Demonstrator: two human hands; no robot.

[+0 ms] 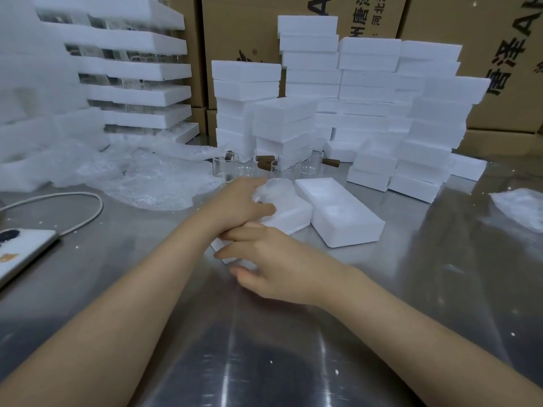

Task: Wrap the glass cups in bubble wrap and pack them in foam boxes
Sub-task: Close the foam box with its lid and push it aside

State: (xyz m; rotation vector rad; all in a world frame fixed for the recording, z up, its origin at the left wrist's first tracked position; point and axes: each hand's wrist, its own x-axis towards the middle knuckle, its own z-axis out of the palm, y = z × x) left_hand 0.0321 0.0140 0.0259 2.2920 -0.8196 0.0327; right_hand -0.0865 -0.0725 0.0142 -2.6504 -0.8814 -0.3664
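Note:
A bubble-wrapped glass cup (274, 190) lies in an open white foam box (293, 217) at the table's middle. My left hand (239, 204) grips the wrapped cup from the left, with the thumb lying along the box's top edge. Across the near end of the same box rests my right hand (277, 261), its fingers stretched out to the left. A second foam box half (342, 214) lies just right of the first, hollow side up and with nothing in it. Several bare glass cups (224, 168) with brown wooden handles stand right behind the hands.
Loose bubble wrap (152, 177) is heaped at the left. Stacks of foam boxes (370, 113) fill the back, with cardboard cartons (499, 54) behind them. A phone (20, 248) with a white cable lies at the far left on the steel table (264, 348). More wrap (523, 207) lies at the right edge.

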